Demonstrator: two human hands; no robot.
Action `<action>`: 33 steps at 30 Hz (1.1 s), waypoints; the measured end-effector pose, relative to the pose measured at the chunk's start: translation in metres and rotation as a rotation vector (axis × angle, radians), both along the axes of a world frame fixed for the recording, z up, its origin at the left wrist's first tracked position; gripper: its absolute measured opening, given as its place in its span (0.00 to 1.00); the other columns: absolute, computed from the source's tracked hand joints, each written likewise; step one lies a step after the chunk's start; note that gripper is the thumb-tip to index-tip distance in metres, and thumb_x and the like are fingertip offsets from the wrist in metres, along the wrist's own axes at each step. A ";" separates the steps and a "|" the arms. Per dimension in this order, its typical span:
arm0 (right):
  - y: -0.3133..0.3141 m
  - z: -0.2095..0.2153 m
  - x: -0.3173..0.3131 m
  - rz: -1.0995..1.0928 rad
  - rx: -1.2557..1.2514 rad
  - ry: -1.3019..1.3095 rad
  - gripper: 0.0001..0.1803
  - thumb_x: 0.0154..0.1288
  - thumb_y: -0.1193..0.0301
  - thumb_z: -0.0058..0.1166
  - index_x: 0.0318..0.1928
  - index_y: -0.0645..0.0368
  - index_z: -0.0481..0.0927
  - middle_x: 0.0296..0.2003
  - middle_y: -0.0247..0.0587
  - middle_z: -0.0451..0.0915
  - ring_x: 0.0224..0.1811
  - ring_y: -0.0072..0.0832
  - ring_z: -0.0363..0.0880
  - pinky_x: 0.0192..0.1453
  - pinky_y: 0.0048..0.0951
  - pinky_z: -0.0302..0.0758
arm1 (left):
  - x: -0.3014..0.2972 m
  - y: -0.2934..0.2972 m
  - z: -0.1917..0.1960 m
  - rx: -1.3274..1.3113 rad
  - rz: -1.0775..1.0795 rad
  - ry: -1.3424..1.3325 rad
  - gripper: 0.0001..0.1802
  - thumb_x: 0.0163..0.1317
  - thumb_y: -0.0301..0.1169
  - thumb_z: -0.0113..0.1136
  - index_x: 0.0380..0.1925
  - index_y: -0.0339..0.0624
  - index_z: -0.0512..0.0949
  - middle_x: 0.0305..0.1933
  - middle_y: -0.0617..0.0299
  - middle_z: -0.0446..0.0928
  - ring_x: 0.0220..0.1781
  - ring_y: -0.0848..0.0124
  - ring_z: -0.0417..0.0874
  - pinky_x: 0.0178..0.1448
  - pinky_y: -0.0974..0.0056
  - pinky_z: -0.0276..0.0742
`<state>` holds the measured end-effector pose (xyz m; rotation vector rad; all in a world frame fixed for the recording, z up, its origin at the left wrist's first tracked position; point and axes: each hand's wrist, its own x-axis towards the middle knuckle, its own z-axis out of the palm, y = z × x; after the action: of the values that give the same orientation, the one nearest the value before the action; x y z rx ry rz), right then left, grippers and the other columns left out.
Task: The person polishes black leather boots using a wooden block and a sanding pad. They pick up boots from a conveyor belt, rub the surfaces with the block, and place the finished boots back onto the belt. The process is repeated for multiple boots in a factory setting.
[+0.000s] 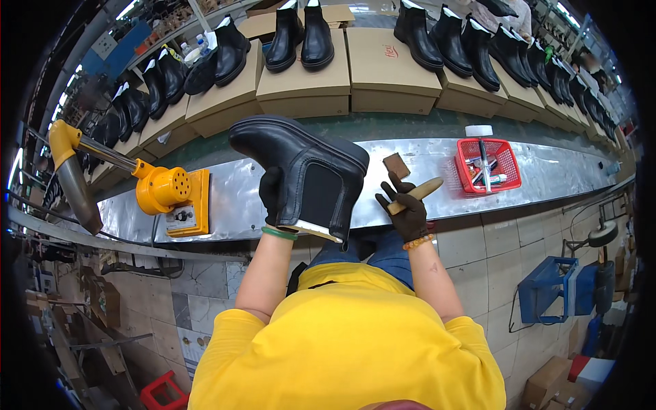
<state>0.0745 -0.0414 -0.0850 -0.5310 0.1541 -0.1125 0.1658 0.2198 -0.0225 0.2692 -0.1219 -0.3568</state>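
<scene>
My left hand [271,196], in a dark glove, grips a black ankle boot [290,147] by its shaft. The boot is held tilted above the metal bench, toe to the far left and sole facing away. Its elastic side panel and pale lining show; some of my fingers are hidden behind the shaft. My right hand [411,220], gloved too, holds a tan, tapered stick [425,190] across the palm, between thumb and fingers. A few of its fingers stretch outward. Just beyond that hand lies a small brown block [395,165] on the bench.
A red plastic basket [509,167] with tubes and small items stands right on the metal bench [570,164]. At left is a yellow hot-air blower [164,188] with its nozzle hanging down. Behind, several black boots [318,41] stand on cardboard boxes [304,89].
</scene>
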 end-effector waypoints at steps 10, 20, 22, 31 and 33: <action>-0.019 -0.028 0.002 0.019 -0.012 0.107 0.13 0.56 0.80 0.55 0.43 0.66 0.73 0.50 0.51 0.74 0.52 0.43 0.75 0.56 0.51 0.75 | 0.025 0.015 -0.024 -0.006 -0.031 -0.048 0.22 0.66 0.34 0.41 0.58 0.36 0.66 0.60 0.55 0.67 0.62 0.61 0.64 0.69 0.58 0.55; -0.027 -0.023 0.001 0.109 0.025 0.113 0.15 0.58 0.79 0.55 0.46 0.65 0.73 0.51 0.52 0.74 0.54 0.45 0.74 0.57 0.50 0.74 | 0.010 0.106 0.039 0.195 0.465 -0.043 0.26 0.65 0.39 0.45 0.60 0.36 0.64 0.62 0.54 0.66 0.64 0.61 0.63 0.71 0.59 0.53; -0.027 -0.022 0.002 0.138 0.020 0.125 0.15 0.58 0.78 0.55 0.47 0.64 0.73 0.51 0.52 0.74 0.54 0.44 0.74 0.57 0.50 0.74 | -0.006 0.130 0.041 0.230 0.539 0.016 0.27 0.65 0.40 0.46 0.60 0.36 0.64 0.62 0.54 0.65 0.64 0.61 0.63 0.71 0.59 0.52; -0.031 -0.016 0.002 0.256 0.031 0.117 0.17 0.60 0.77 0.54 0.50 0.61 0.71 0.49 0.50 0.75 0.52 0.41 0.75 0.55 0.49 0.75 | -0.101 0.204 0.037 0.352 0.833 0.342 0.32 0.63 0.44 0.49 0.62 0.35 0.62 0.64 0.54 0.64 0.66 0.61 0.62 0.73 0.60 0.50; -0.035 -0.016 0.002 0.265 0.000 0.144 0.17 0.60 0.76 0.54 0.51 0.61 0.70 0.48 0.49 0.75 0.50 0.40 0.76 0.54 0.48 0.76 | -0.123 0.213 0.036 0.368 0.875 0.443 0.33 0.63 0.45 0.50 0.62 0.35 0.62 0.64 0.54 0.64 0.66 0.61 0.62 0.73 0.60 0.49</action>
<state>0.0764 -0.0759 -0.1010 -0.5553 0.2220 0.1843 0.0427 0.4331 0.0138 0.5667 0.4965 0.4437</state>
